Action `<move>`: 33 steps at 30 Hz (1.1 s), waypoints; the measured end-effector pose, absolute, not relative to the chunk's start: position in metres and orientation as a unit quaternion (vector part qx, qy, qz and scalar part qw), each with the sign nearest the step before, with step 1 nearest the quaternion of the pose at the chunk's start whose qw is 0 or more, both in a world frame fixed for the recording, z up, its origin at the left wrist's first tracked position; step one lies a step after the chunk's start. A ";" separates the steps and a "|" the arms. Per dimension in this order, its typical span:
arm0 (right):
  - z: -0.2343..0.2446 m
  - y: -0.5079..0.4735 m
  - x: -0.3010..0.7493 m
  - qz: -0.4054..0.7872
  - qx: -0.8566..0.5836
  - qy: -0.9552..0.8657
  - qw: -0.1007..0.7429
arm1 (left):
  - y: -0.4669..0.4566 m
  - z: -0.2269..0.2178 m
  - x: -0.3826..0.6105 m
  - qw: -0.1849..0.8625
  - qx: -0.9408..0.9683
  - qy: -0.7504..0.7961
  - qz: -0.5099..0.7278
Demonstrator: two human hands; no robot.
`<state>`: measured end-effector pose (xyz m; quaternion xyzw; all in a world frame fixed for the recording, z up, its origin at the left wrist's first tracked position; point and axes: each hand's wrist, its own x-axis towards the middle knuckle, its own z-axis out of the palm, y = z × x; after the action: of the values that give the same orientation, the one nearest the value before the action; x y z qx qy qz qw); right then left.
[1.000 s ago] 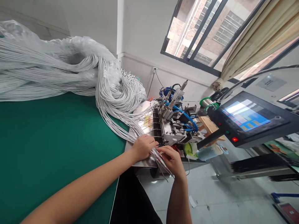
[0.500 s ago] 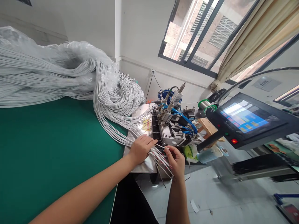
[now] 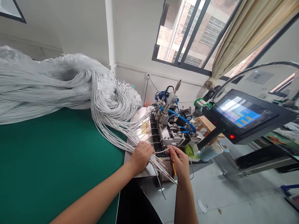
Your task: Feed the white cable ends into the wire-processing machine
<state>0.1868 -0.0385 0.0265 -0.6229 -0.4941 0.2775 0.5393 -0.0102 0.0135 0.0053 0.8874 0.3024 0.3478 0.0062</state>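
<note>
- The left hand (image 3: 141, 156) was closed around a bundle of white cables (image 3: 158, 165), with its back turned upward, above the corner of a metal plate (image 3: 147, 171).
- The right hand (image 3: 181, 161) was nearly closed, and its thumb and fingertips pinched one single cable (image 3: 163, 151) near the end (the very tip was too small to see well). This cable stretched between the two hands.
- The bundle came from the left side, passed under the left hand, and its loose ends spread out beyond it, near the right hand. Some of these ends had reddish marks, and one darker strand (image 3: 161, 186) hung lower than the others.
- Just beyond the hands stood a machine (image 3: 165, 134) with blue tubes; several cables lay side by side, apart from each other, across its black strip (image 3: 153, 124).
- As for containers, a clear plastic bag (image 3: 79, 62) partly covered the big pile of cables (image 3: 109, 109), which lay on the green table (image 3: 58, 161).
- Behind the right hand, below the screen (image 3: 240, 113), there was a pale blue container (image 3: 209, 153); what was inside it, I could not tell. A green packet (image 3: 191, 150) was just beside it.
</note>
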 end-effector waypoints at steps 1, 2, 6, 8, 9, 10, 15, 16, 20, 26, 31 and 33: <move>0.028 -0.040 0.189 0.302 -0.614 -0.497 0.534 | 0.013 0.005 -0.010 0.007 0.888 0.299 0.350; 0.030 -0.041 0.190 0.331 -0.603 -0.499 0.527 | 0.013 0.005 -0.010 0.006 0.888 0.296 0.350; 0.031 -0.045 0.197 0.421 -0.560 -0.505 0.505 | 0.013 0.006 -0.009 0.008 0.896 0.300 0.327; 0.029 -0.045 0.200 0.427 -0.565 -0.503 0.497 | 0.014 0.008 -0.009 0.013 0.901 0.305 0.308; 0.028 -0.044 0.202 0.419 -0.574 -0.502 0.493 | 0.014 0.009 -0.009 0.015 0.904 0.306 0.300; 0.025 -0.043 0.204 0.403 -0.587 -0.505 0.487 | 0.015 0.009 -0.009 0.017 0.906 0.307 0.292; 0.011 -0.034 0.209 0.264 -0.661 -0.558 0.427 | 0.017 0.011 -0.009 0.023 0.923 0.289 0.254; 0.008 -0.032 0.210 0.248 -0.665 -0.568 0.418 | 0.017 0.012 -0.009 0.025 0.925 0.286 0.251; 0.002 -0.028 0.211 0.223 -0.657 -0.586 0.419 | 0.016 0.012 -0.009 0.034 0.926 0.285 0.247; -0.008 -0.023 0.218 0.265 -0.629 -0.601 0.416 | 0.016 0.011 -0.008 0.033 0.931 0.288 0.221; -0.023 -0.014 0.222 0.380 -0.568 -0.566 0.462 | 0.016 0.010 -0.008 0.040 0.932 0.295 0.209; -0.027 -0.011 0.221 0.423 -0.554 -0.533 0.480 | 0.017 0.010 -0.007 0.045 0.932 0.293 0.211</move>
<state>0.2211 -0.0113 -0.0267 -0.5540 -0.5327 0.4227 0.4803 -0.0074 0.0166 0.0095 0.9315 0.2926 0.2114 0.0450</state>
